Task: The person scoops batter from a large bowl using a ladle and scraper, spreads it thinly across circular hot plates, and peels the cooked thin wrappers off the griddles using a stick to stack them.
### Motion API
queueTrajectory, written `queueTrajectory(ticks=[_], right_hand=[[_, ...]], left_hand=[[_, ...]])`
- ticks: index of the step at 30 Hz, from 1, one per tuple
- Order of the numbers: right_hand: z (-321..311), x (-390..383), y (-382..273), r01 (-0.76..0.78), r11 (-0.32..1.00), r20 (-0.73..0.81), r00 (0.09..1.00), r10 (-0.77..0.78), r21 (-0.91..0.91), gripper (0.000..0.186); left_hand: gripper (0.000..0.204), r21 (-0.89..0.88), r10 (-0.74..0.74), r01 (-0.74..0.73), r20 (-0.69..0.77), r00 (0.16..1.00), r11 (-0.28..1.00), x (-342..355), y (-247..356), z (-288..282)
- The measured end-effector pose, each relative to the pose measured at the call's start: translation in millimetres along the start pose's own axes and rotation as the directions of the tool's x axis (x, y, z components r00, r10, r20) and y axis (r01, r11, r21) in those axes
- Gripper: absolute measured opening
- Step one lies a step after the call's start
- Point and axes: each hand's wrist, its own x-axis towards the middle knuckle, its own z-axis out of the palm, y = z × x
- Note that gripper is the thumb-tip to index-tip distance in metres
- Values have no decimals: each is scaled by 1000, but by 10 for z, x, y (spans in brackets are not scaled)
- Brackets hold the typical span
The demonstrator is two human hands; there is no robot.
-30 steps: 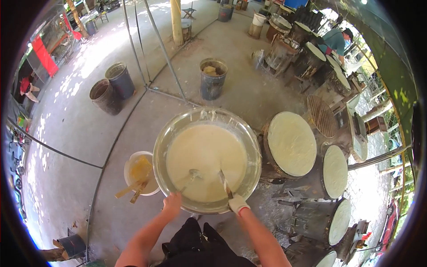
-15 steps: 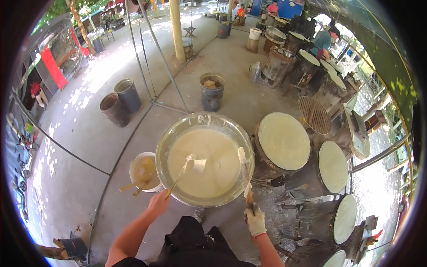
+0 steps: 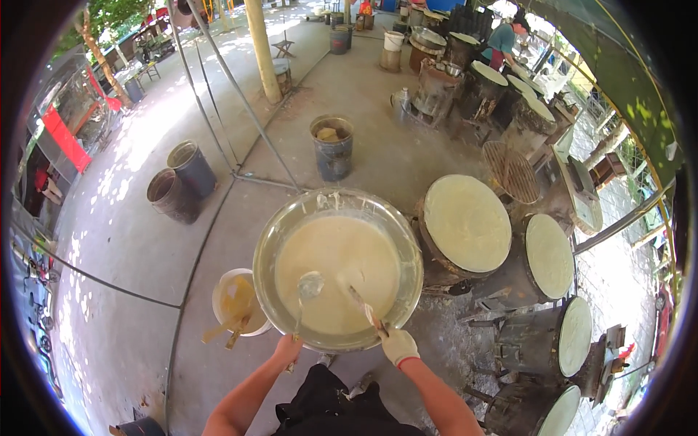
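Observation:
A wide metal basin (image 3: pixel 265 247) of pale, creamy batter (image 3: pixel 338 243) stands right in front of me. My left hand (image 3: pixel 288 350), bare, is closed round the handle of a ladle (image 3: pixel 311 285); the ladle's round bowl shows at the batter's surface, left of centre. On my right hand (image 3: pixel 399 346) is a pale work glove with a red cuff. Its fingers grip a batter-smeared wooden stick (image 3: pixel 371 317) at the basin's near right rim. The stick's far end dips into the batter, so its tip is hidden.
Left of the basin sits a white bucket (image 3: pixel 220 305) with yellowish contents and wooden handles. Round griddles spread with pale batter (image 3: pixel 467 223) line the right side on drum stoves. Dark metal buckets (image 3: pixel 334 163) stand beyond, near a pole frame (image 3: pixel 240 94). A person (image 3: pixel 500 45) works far right.
The stick has swung from the basin's right rim inward, its end now in the batter. The ladle's bowl has come nearer and shows round. Both hands are closer together; the whole view has shifted slightly.

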Motion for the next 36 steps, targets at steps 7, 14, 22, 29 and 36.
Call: queueTrajectory(ticks=[7,14,22,29,36], right_hand=[[-20,840,-206,-316,912,605,790,100,261,33],[778,390,-153,-517,617,544,822,166,593,29],[-773,166,-1565,-245,47,247,966,-72,969,21],[-1501,-431,-1632,158,6,-150,946,-288,987,20],[-1013,-868,-1228,105,57,-116,954,275,993,20]], left_hand=[[23,567,321,-193,-134,937,801,1027,-193,-77],[27,-432,-112,434,594,796,790,847,238,-32],[35,-696,361,265,613,702,667,-511,2124,-719],[21,-612,666,-340,445,598,714,-1356,2919,-1183],[22,-223,371,-298,489,790,928,-1209,2450,-777]])
